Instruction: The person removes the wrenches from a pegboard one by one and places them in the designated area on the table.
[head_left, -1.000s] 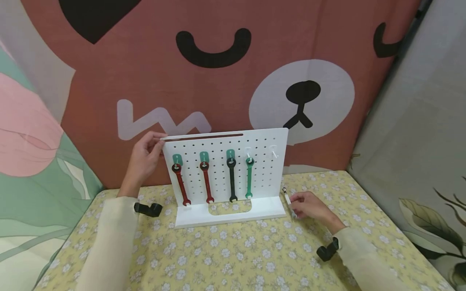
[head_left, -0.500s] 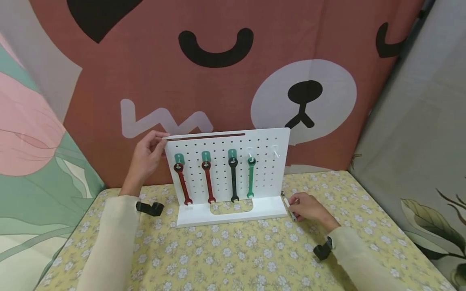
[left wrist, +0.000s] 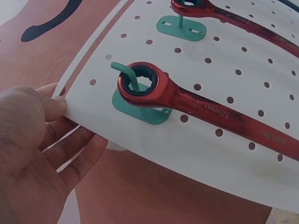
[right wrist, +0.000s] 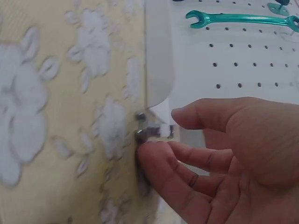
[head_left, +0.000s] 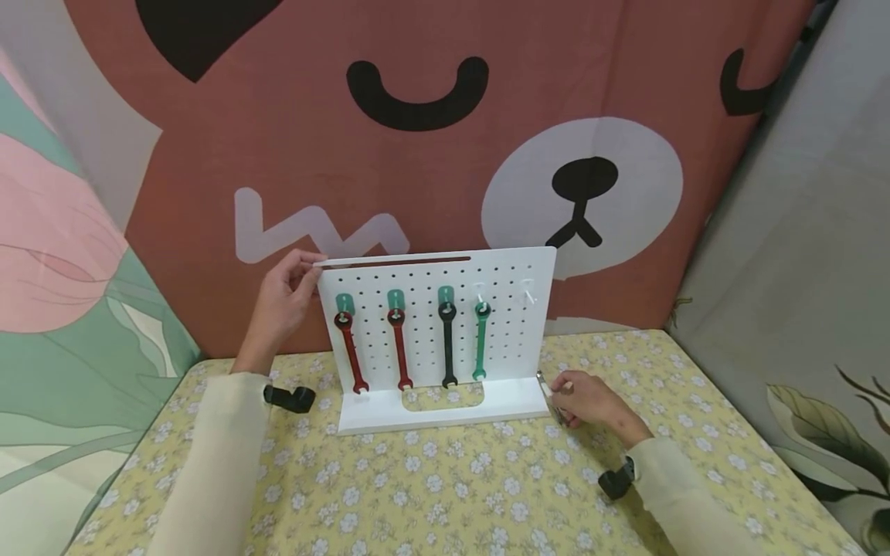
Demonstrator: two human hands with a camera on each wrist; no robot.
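Observation:
My left hand (head_left: 283,297) pinches the upper left corner of a white pegboard stand (head_left: 518,332); the left wrist view shows the thumb on the front and fingers behind. To the right of the stand's base, my right hand (head_left: 591,401) holds a silver wrench (head_left: 545,384) between thumb and fingers, low at the tabletop. The right wrist view shows this wrench (right wrist: 158,131) foreshortened and blurred, partly hidden by the fingertips. On the board's pegs hang a red wrench (head_left: 351,351), a second red wrench (head_left: 399,351), a black wrench (head_left: 448,347) and a green wrench (head_left: 481,344).
Teal hooks hold the red and black wrenches. A clear hook (head_left: 528,293) at the board's right bears nothing. The table has a yellow floral cloth (head_left: 445,494). A bear-print curtain (head_left: 417,177) stands close behind, and a grey curtain (head_left: 786,255) at the right.
The silver wrench has turned slightly, and my right fingers now cover more of it. My left hand keeps its grip on the corner. The head view has shifted a little.

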